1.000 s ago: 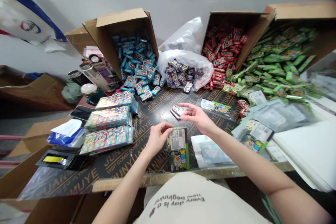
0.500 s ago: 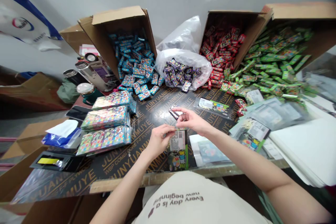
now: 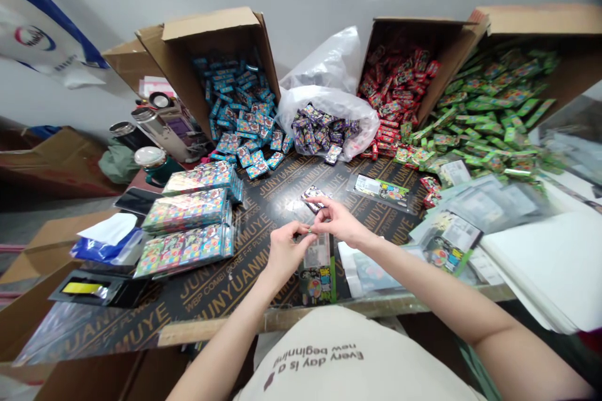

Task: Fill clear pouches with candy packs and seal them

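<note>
Printed plastic sleeve (image 3: 318, 285) lies flat near desk's (image 3: 249, 244) front edge: likely light, floppy, slick; grip far rim. Left hand (image 3: 285, 250) looks pinched there; right hand's (image 3: 341, 223) fingers bunch alongside, can't tell if gripping. Small packet (image 3: 312, 193) just beyond may obstruct; purple packets (image 3: 323, 128) farther, bagged.

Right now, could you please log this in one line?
left hand: at front pouch, top edge | right hand: beside left hand | grip: unclear | lone packet: on table, beyond right hand
</note>
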The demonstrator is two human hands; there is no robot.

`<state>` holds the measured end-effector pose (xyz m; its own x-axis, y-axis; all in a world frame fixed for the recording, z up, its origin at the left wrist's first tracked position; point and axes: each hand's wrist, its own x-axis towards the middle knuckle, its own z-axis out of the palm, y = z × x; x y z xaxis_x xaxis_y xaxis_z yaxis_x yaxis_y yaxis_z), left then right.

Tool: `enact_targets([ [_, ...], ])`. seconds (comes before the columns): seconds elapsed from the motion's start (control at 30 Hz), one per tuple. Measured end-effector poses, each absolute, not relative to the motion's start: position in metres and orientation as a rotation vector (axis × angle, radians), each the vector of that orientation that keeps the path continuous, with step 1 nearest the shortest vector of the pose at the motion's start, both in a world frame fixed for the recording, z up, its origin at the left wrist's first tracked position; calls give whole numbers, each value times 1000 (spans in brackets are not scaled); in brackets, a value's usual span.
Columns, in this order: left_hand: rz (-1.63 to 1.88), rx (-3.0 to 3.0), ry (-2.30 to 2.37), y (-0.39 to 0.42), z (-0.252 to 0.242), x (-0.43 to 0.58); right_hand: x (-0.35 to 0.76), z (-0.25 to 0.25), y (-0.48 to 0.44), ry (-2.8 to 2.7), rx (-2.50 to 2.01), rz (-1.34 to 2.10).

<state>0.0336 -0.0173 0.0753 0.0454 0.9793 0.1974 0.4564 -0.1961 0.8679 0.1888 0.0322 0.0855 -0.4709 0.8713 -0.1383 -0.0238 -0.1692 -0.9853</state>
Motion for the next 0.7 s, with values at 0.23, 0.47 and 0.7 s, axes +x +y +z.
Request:
enact_targets([
  [0.23, 879, 1761, 1327, -10, 90, 27, 189, 76, 31, -1105, -1236, 1634],
  [0.47, 1446, 832, 1344, 12, 86, -35, 221, 65, 37, -1151, -1261, 1317],
  [0.7, 1474, 464, 1147, -26, 53, -9, 212, 58, 27, -927, -1077, 1450],
])
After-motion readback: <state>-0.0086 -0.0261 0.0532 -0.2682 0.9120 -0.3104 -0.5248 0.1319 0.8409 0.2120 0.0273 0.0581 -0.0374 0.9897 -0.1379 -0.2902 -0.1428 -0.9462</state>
